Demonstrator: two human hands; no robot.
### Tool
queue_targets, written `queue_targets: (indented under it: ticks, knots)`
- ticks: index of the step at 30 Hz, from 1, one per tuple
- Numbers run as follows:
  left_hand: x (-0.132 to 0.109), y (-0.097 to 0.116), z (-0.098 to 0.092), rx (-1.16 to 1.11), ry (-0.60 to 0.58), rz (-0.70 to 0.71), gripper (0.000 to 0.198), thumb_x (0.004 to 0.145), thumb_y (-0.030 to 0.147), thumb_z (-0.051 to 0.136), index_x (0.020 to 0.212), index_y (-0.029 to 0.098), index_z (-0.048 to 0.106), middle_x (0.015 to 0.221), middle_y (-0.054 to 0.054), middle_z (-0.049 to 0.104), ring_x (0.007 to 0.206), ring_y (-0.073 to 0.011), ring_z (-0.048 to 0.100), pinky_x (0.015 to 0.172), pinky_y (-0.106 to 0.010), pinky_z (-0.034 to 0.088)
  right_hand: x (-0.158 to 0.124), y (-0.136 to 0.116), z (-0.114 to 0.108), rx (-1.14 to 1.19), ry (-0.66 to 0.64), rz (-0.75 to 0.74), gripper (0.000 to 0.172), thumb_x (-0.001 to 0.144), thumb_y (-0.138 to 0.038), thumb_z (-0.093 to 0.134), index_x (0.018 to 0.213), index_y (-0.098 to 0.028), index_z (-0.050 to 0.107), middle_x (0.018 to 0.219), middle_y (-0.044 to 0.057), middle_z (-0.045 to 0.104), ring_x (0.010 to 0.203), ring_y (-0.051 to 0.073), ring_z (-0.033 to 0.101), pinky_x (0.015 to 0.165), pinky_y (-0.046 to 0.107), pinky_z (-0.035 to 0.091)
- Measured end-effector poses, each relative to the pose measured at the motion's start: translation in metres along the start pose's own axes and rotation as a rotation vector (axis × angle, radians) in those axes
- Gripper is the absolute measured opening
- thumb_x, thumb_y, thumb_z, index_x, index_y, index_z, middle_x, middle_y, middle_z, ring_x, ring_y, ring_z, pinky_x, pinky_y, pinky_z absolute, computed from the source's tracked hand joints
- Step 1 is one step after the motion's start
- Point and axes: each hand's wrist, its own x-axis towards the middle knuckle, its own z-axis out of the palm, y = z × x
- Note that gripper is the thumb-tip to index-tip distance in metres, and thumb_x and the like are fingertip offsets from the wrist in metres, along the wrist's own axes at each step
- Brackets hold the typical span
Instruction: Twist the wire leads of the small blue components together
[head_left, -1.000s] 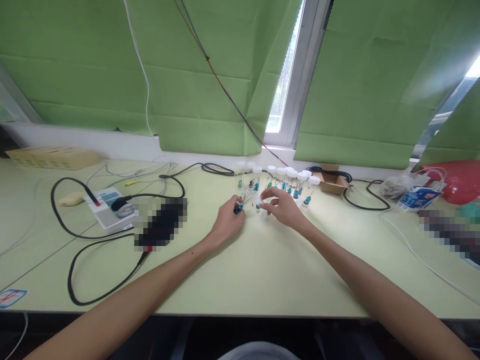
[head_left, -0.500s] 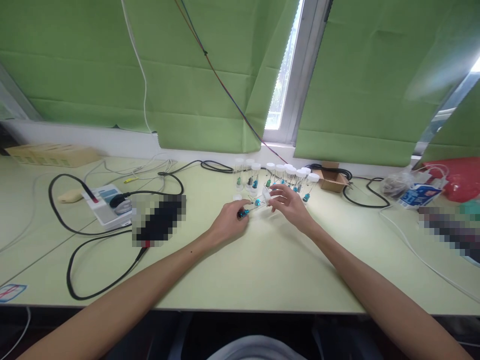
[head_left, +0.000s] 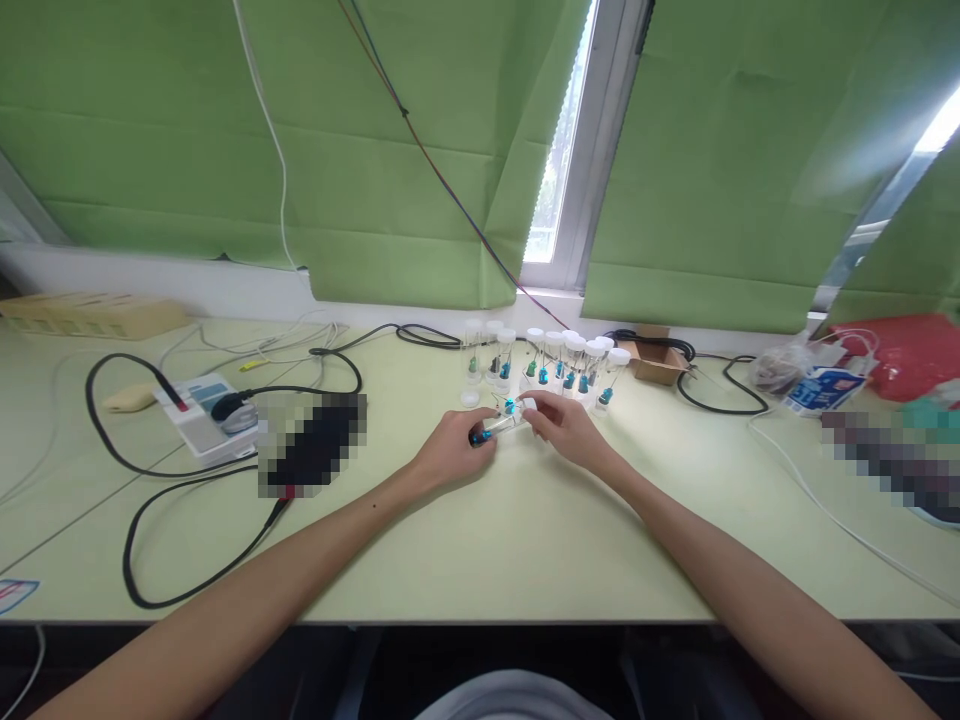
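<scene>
At six o'clock, the counter is showing a smooth, faintly glossy surface. Near the centre, clear tubes are looking slick, either glass or plastic, while their caps are resembling matt white plastic. Towards three o'clock, a box is showing dull brown cardboard and a red bag is shining like thin plastic. At eleven o'clock, a blind is hanging in creased, matt cloth.

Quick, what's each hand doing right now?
Left hand: closed, holding a clear tube.
Right hand: fingers closed on a white cap; whether it's on the tube can't be told.
</scene>
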Motion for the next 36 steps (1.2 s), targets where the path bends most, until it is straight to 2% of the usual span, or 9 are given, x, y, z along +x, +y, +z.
queue_targets:
  ticks: [7,13,20,27,36]
  knots:
    - [-0.002,0.006,0.0,-0.004,-0.036,0.015,0.031,0.078,0.026,0.054,0.104,0.017,0.067,0.06,0.004,0.054,0.055,-0.0118,0.047,0.055,-0.025,0.036,-0.007,-0.011,0.008,-0.092,0.028,0.04,0.03,0.092,-0.047,0.047,0.098,-0.02,0.059,0.055,-0.007,0.041,0.05,0.011,0.043,0.053,0.024,0.036]
    - [-0.005,0.01,-0.001,0.034,-0.078,0.029,0.033,0.08,0.028,0.053,0.108,0.016,0.067,0.061,0.002,0.054,0.056,-0.0123,0.048,0.056,-0.025,0.036,-0.01,-0.013,0.013,-0.087,0.024,0.067,0.03,0.091,-0.049,0.047,0.089,-0.021,0.056,0.052,-0.007,0.041,0.048,0.011,0.038,0.05,0.024,0.031]
    - [-0.007,0.013,0.0,0.075,-0.108,0.059,0.03,0.08,0.026,0.052,0.105,0.017,0.066,0.062,0.001,0.054,0.056,-0.0137,0.048,0.055,-0.026,0.035,-0.012,-0.01,0.018,-0.069,0.09,0.05,0.03,0.09,-0.048,0.049,0.077,-0.021,0.052,0.053,-0.006,0.039,0.051,0.011,0.035,0.051,0.023,0.029]
    - [-0.009,0.014,0.002,0.109,-0.123,0.061,0.033,0.079,0.024,0.051,0.108,0.016,0.064,0.067,-0.001,0.059,0.059,-0.0153,0.052,0.055,-0.026,0.036,-0.012,-0.011,0.024,-0.096,0.179,0.045,0.032,0.089,-0.047,0.049,0.073,-0.02,0.049,0.06,-0.004,0.043,0.056,0.012,0.036,0.052,0.024,0.03]
    - [-0.009,0.016,0.003,0.154,-0.133,0.037,0.036,0.08,0.024,0.051,0.112,0.017,0.063,0.072,-0.003,0.064,0.064,-0.0179,0.058,0.057,-0.027,0.037,-0.013,-0.011,0.025,-0.135,0.19,0.029,0.03,0.091,-0.045,0.045,0.073,-0.021,0.047,0.061,-0.003,0.043,0.057,0.013,0.038,0.054,0.024,0.032]
